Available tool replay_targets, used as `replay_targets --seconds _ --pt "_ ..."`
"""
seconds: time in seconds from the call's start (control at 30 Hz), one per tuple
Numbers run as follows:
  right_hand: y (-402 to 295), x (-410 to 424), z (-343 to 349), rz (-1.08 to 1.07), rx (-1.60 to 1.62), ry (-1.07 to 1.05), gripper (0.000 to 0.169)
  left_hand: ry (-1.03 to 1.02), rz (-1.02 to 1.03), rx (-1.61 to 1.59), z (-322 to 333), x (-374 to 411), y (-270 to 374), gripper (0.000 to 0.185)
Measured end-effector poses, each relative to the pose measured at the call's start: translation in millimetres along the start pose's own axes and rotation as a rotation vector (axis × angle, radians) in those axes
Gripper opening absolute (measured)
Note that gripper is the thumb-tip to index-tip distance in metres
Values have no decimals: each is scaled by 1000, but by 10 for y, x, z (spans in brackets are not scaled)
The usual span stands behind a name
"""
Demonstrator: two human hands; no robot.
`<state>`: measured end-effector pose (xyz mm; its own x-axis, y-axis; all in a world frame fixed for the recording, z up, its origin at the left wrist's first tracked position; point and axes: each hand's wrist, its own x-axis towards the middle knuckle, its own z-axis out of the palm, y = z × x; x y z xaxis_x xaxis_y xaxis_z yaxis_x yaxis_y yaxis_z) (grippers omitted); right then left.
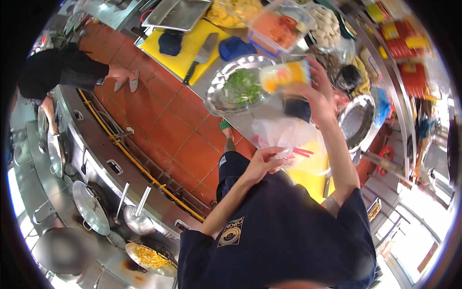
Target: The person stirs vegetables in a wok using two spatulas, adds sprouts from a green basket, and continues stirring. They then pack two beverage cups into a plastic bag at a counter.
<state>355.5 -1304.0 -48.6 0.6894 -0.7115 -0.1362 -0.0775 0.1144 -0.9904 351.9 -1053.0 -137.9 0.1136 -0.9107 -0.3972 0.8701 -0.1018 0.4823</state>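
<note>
My right hand [317,92] is raised over the counter and grips a yellow and white printed cup [285,75], somewhat blurred, beside the right rim of an oval metal tray [216,81]. Chopped green herbs or scallions [242,86] lie in that tray. Nearer my body, my left hand [262,164] pinches the edge of a clear plastic bag [276,132]. Red sticks or straws [303,151] show beside the bag. Under the bag is part of a yellow cutting board [310,180].
A cleaver [205,50] and dark blue cloths [236,48] are on another yellow board [151,41]. Behind stand a steel pan [177,14] and a plastic box of orange food [276,30]. Woks [90,207] line the stove at left, where another person [61,68] bends over.
</note>
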Motion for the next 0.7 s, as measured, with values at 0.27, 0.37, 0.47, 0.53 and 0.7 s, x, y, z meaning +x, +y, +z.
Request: replay_targets --seconds 0.27,0.37,0.47,0.53,0.7 --pt "965 1882 2493 -490 -663 -144 69 -46 -77 -108 -462 99 295 47" --pt "1448 2162 3047 -510 -793 -216 61 -32 -103 -126 -543 70 305 52" --pt "1750 2161 3434 -488 -973 -256 58 -46 -72 -20 -610 30 390 60" --pt "1874 2130 3504 -456 -996 -255 58 -40 -58 0 -627 -12 487 59" --pt "1687 2230 3077 -489 -1027 -247 79 -54 -21 71 -527 -35 461 52"
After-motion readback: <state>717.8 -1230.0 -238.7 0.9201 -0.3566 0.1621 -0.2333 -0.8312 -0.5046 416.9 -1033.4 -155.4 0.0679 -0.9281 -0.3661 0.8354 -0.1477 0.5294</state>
